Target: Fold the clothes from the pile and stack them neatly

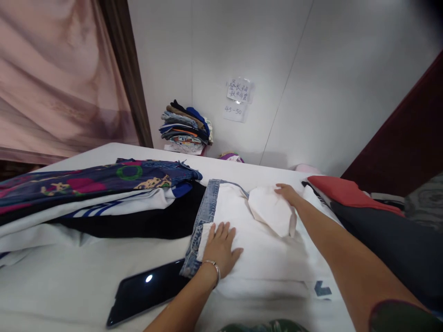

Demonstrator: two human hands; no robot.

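A white garment with a faded blue denim edge [263, 258] lies folded in front of me. My left hand [220, 246] rests on it with fingers spread, close to the denim edge. A pale white flap of its cloth [270, 207] stands partly raised on the right side. My right hand [286, 192] grips this flap at its upper right edge; the thumb is hidden. A bracelet [215, 269] circles my left wrist. Beside the denim edge, on the left, lies a dark phone or tablet [145, 290].
Patterned trousers [93, 182], white striped cloth [148, 200] and black cloth [166, 219] lie on the left. Red clothing [346, 191] and dark grey clothing [387, 240] lie on the right. Beyond the white table [107, 152] rises a clothes stack [187, 127] by the wall.
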